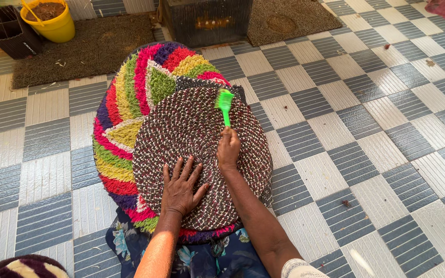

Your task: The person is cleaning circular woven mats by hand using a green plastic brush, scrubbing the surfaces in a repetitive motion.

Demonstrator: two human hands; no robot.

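Observation:
A round braided mat [191, 128] in dark red, white and green lies on top of a larger shaggy mat [124, 103] with bright rainbow stripes. My left hand [181, 188] rests flat on the braided mat near its front edge, fingers spread. My right hand [228, 149] grips the handle of a bright green brush [224, 104], whose head touches the far side of the braided mat. Both mats lie on a checkered tile floor [356, 134].
A yellow bucket [50, 19] and a black crate [9, 30] stand at the back left by a brown doormat [86, 49]. A dark box [206, 19] and another doormat [292, 19] lie at the back. Floral cloth [202, 257] covers my lap.

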